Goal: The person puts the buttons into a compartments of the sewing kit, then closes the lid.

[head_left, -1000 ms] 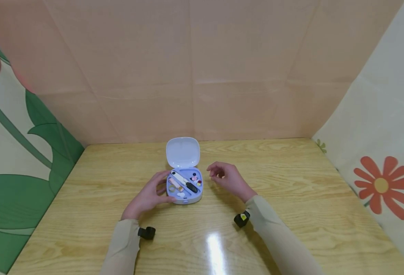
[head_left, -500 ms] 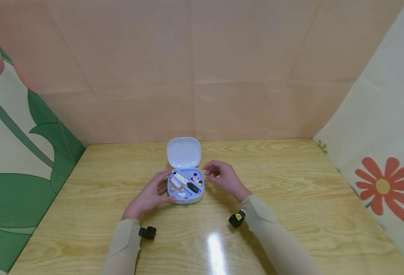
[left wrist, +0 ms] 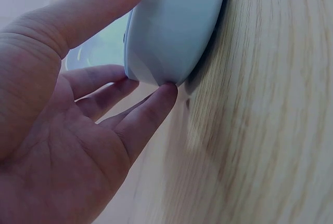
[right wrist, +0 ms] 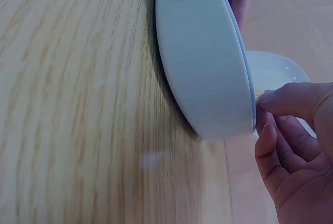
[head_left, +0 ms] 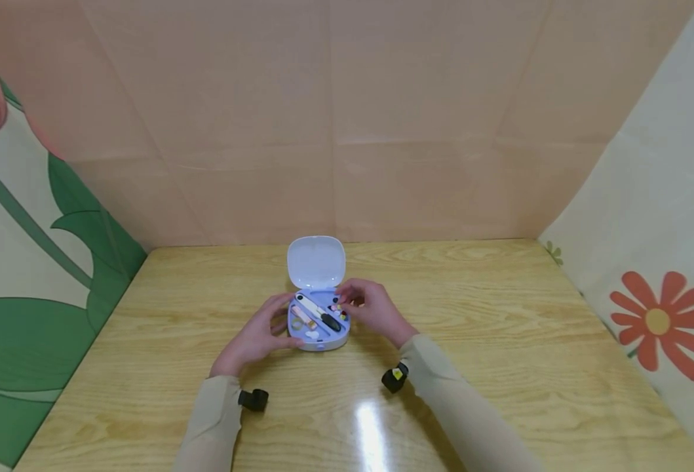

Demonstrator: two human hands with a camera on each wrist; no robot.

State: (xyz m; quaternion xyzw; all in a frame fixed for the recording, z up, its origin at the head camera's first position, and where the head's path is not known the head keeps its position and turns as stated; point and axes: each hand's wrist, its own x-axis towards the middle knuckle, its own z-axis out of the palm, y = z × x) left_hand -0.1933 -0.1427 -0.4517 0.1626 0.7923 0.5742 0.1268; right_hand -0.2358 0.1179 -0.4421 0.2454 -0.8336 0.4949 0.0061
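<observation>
A small lilac-and-white compartment box (head_left: pixel 318 343) stands on the wooden table with its lid (head_left: pixel 316 262) raised. Inside lie a white tool with a black handle (head_left: pixel 330 322), a pink stick-like piece (head_left: pixel 303 317), a yellowish ring (head_left: pixel 296 324) and several small coloured pieces (head_left: pixel 343 315) on the right. My left hand (head_left: pixel 258 333) grips the box's left side, thumb at the front and fingers behind. Over the right compartment, my right hand (head_left: pixel 376 312) pinches a small yellowish piece (right wrist: pixel 259 93) between thumb and forefinger, mostly hidden by the fingertips.
The wooden table (head_left: pixel 500 314) reaches back to a plain pinkish backdrop (head_left: pixel 335 131). Printed flower sheets (head_left: pixel 656 321) hang at both sides. A black wrist camera (head_left: pixel 255 400) is strapped below my left hand, and another (head_left: pixel 394 378) below my right.
My right hand has moved left, from beside the box to over its right compartment. The left hand keeps its grip on the box, which has stayed in place.
</observation>
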